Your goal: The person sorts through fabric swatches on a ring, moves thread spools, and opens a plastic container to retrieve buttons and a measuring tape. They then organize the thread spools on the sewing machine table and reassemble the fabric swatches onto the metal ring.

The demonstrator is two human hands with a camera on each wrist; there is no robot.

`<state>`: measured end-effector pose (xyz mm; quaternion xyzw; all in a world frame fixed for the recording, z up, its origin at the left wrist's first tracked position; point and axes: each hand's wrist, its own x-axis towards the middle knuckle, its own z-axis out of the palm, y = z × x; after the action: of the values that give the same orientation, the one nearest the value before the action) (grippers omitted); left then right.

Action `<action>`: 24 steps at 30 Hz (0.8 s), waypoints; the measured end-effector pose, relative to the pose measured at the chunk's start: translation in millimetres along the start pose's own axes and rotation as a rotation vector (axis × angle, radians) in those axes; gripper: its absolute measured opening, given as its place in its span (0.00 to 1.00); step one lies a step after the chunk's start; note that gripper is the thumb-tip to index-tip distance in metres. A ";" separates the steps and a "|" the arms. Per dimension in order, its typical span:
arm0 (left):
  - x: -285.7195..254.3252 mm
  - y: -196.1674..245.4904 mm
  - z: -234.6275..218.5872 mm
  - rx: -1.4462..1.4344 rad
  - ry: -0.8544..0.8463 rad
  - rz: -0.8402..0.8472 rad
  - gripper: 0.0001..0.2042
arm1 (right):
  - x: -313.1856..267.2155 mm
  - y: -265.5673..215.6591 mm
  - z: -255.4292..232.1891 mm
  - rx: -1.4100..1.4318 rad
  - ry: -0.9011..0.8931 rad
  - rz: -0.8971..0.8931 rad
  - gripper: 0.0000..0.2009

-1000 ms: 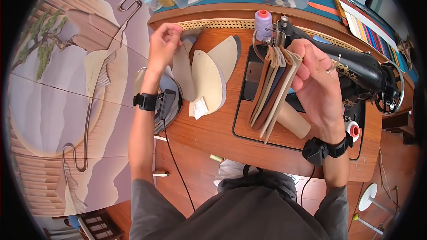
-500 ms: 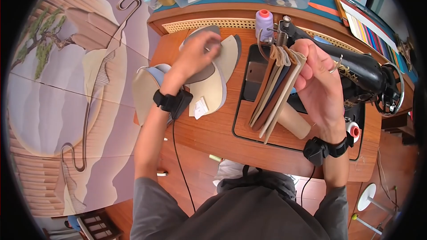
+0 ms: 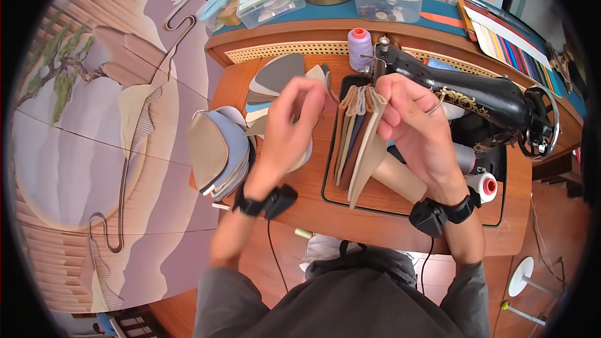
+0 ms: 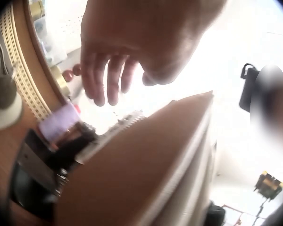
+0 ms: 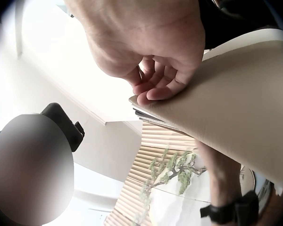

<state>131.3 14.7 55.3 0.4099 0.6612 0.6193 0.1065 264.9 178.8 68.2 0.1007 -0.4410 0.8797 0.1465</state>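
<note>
My right hand [image 3: 413, 112] pinches the top corner of a bundle of layered fabric pieces [image 3: 366, 144] in tan, brown, navy and beige. They hang beside the sewing machine. The right wrist view shows the thumb and fingertips closed on the pointed end of the beige outer piece [image 5: 226, 89]. My left hand [image 3: 291, 128] is raised a little to the left of the bundle. In the left wrist view its fingers [image 4: 114, 84] are extended and hold nothing. Below and behind it lie fanned grey and cream fabric pieces [image 3: 278, 75], partly hidden by the hand.
A black sewing machine [image 3: 463, 87] stands at the right, with a purple thread spool [image 3: 360, 50] and a white one [image 3: 482, 186] nearby. A stack of curved pieces [image 3: 216, 147] lies at the table's left edge. Clear boxes [image 3: 388, 0] line the back shelf.
My left hand has moved right from the curved pieces on the left towards the bundle. My right hand keeps its pinch on the bundle. The head view has shifted slightly.
</note>
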 end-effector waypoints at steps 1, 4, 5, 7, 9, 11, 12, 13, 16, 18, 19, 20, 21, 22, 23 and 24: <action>-12.1 5.6 4.2 0.001 -0.004 0.000 0.11 | 0.2 1.8 -0.5 0.001 -0.001 0.001 0.12; -32.4 12.0 13.0 -0.043 -0.005 0.317 0.13 | 0.3 5.5 -0.2 0.016 -0.017 0.026 0.12; -35.3 12.8 13.8 0.019 0.012 0.333 0.14 | 0.0 6.7 0.7 0.018 -0.020 0.026 0.12; -37.8 11.7 13.6 0.032 0.032 0.333 0.14 | -1.0 8.2 1.7 -0.001 -0.008 0.037 0.13; -40.3 3.1 7.3 0.003 0.009 0.334 0.14 | -1.3 9.5 1.7 0.003 -0.012 0.041 0.13; -41.3 1.2 3.5 -0.025 -0.015 0.333 0.13 | -1.2 10.3 1.9 0.009 -0.015 0.046 0.13; -42.0 1.3 3.0 -0.001 -0.009 0.341 0.12 | -1.0 10.7 1.7 0.011 -0.024 0.045 0.12; -42.6 1.5 2.1 0.024 -0.002 0.348 0.12 | -0.5 11.1 1.3 0.015 -0.035 0.044 0.12; -43.7 4.8 -1.2 0.086 -0.006 0.267 0.10 | 0.2 9.7 0.2 0.024 -0.024 0.044 0.12; -33.7 -4.3 -7.9 0.168 -0.035 0.131 0.10 | 0.7 4.6 -1.2 0.021 -0.011 0.032 0.12; -25.8 -12.4 -12.6 0.248 -0.064 -0.003 0.10 | 0.4 1.9 -2.0 0.017 0.002 0.019 0.12; -16.9 -25.6 -19.1 0.247 -0.062 -0.005 0.10 | 0.3 -0.5 -2.6 0.017 0.001 0.021 0.12; -7.7 -43.3 -27.5 0.425 -0.130 0.046 0.10 | 0.0 -2.4 -2.9 0.011 0.008 0.004 0.12; 0.7 -57.4 -35.5 0.604 -0.199 0.099 0.10 | 0.3 -3.7 -3.8 0.004 0.014 -0.015 0.12; 6.2 -65.2 -41.5 0.743 -0.242 0.036 0.11 | 0.4 -4.6 -5.1 -0.009 0.009 -0.030 0.12; 14.0 -75.1 -47.5 0.743 -0.240 0.036 0.11 | 0.5 -6.0 -6.0 -0.010 0.007 -0.030 0.12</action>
<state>60.7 -2.8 2.3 0.5014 0.8160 0.2871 0.0163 266.2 187.2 69.3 0.1036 -0.4433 0.8756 0.1616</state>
